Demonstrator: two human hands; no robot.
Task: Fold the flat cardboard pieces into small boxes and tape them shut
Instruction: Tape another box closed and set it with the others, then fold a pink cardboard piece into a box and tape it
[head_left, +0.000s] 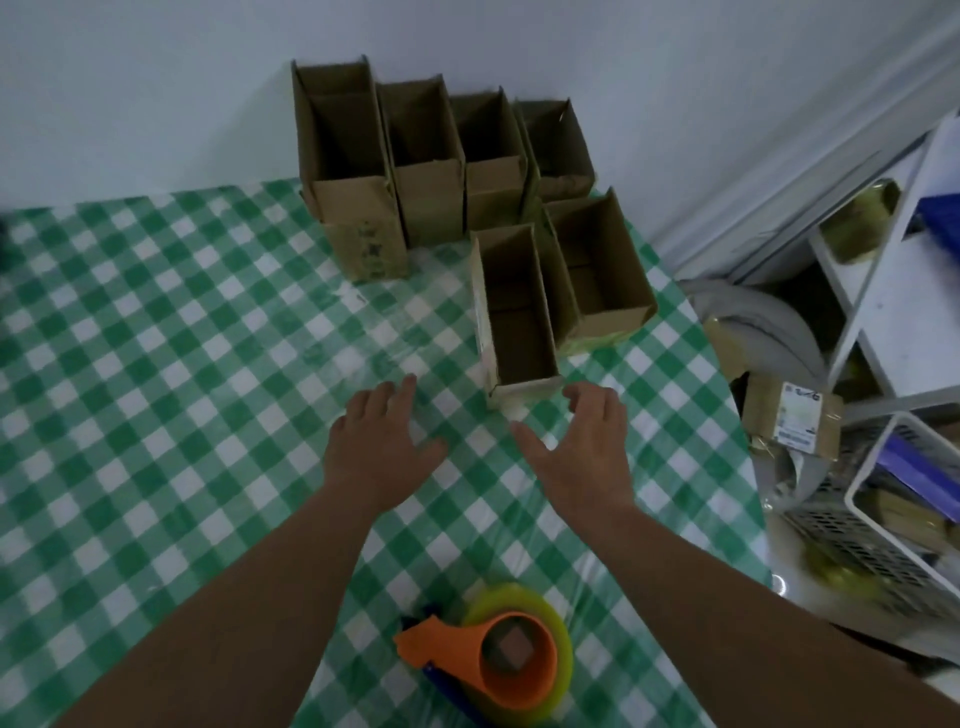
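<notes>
Nearest open box (519, 317) stands just beyond right hand (582, 447), long axis running away from person. Right hand nearer; left hand (384, 441) off to box's left. Both hands' fingers spread, released, holding nothing. Box: matte brown corrugated cardboard, rectangular. Tape dispenser (504, 660) near body on glossy checked desk (156, 338).

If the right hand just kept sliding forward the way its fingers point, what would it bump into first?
Most likely the nearest open cardboard box: the right hand points at its near right corner, fingertips almost there. Depth is unclear, so it might slip past on the right along the checked tablecloth.
</notes>
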